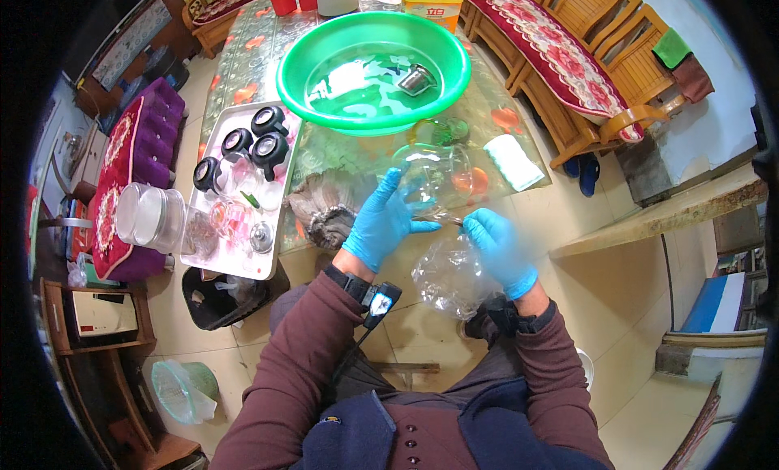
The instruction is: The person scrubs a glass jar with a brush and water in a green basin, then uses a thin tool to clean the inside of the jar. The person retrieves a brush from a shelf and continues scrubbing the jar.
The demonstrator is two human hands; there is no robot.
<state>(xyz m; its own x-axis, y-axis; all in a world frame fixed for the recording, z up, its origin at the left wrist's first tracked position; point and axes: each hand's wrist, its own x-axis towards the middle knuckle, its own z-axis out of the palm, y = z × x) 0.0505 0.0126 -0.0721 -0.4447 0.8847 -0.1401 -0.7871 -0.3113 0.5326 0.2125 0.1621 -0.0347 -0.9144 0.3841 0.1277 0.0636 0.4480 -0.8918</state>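
Observation:
My left hand [381,221], in a blue glove, is turned palm up around a clear rounded glass vessel [439,173]. Some of its fingers show through the glass. My right hand [494,245], also gloved and partly blurred, pinches a crumpled clear plastic bag [450,278]. The bag hangs below the vessel, over the table's near edge, and a thin twisted part of it stretches toward the glass. Whether bag and vessel touch is not clear. Left of my left hand, a bunched grey-brown cloth [322,208] sits at the table edge.
A green basin [286,86] of water holds a metal cup [417,79]. Beside it lies a folded white cloth [514,161]. The white tray [243,260] carries black-handled parts [269,148], a metal lid [261,236] and clear jars [159,217], which overhang its left edge. Below stands a black bin [207,308].

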